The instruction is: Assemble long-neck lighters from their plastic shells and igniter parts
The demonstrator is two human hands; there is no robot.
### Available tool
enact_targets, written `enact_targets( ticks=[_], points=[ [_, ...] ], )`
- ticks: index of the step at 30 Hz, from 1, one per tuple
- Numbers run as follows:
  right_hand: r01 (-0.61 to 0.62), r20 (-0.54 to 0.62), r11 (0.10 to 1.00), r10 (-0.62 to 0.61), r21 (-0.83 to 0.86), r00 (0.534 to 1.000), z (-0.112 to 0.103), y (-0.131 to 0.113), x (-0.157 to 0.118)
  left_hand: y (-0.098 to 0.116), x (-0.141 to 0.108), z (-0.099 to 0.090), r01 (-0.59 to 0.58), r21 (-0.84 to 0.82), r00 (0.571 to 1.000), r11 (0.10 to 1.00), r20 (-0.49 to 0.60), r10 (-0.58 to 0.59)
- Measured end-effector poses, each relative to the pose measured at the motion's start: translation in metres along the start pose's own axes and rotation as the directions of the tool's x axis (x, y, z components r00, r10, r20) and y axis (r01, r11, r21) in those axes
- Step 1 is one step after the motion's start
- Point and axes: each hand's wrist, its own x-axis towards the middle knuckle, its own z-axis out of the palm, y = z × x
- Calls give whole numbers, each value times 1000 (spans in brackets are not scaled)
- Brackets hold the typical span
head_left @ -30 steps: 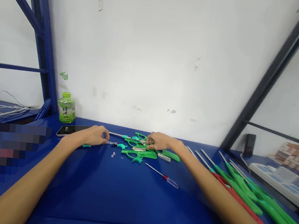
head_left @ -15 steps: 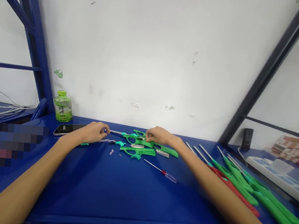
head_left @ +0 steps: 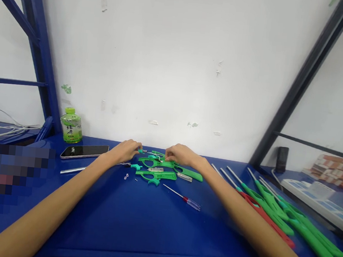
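Observation:
My left hand [head_left: 127, 150] is closed in a pinch on a small teal lighter part [head_left: 139, 151] near the back of the table; its other end is hidden behind the fingers. To the right, my right hand [head_left: 180, 154] pinches with its fingertips down at the middle green lighter casing [head_left: 162, 162], where a thin white wire shows. What those fingertips hold is hidden. In front lies another open green casing [head_left: 163, 176] with a teal trigger [head_left: 154, 182]. Silvery fuel tanks [head_left: 184, 177] lie beside the casings.
A screwdriver [head_left: 191, 203] lies before the casings, with small white bits [head_left: 126, 176] to the left. A metal tube [head_left: 72, 170], phone [head_left: 84, 151] and green bottle [head_left: 71, 126] are at left. Several long lighters [head_left: 268, 206] lie at right, near a white scale [head_left: 319, 201].
My left hand has moved right, from the metal tube's far end to the teal part, uncovering the phone and the tube at left. My right hand stays at the casing.

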Motion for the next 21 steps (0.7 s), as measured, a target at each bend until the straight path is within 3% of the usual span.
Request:
enact_targets(
  ticks=[5,10,15,18,21],
  points=[
    [40,-84,999,-39,12,996,-33,-19,-27,10,-27,-34,-32,13,989,999,-146,33],
    [101,-214,994,-88,52,973,-46,-52,-85,38,-97,-47,-109,-21,950,994,-297,98],
    [151,-222,981,-120,125,968,-6,-84,-152,75,-180,-24,-209,-162,899,964,-420,124],
    [98,-210,982,-62,164,976,26,-99,-178,88,-216,-8,-186,-281,922,941,-381,68],
    [35,-195,974,10,224,981,50,-107,-186,85,-234,4,-98,-325,953,941,-302,-5]
  ],
)
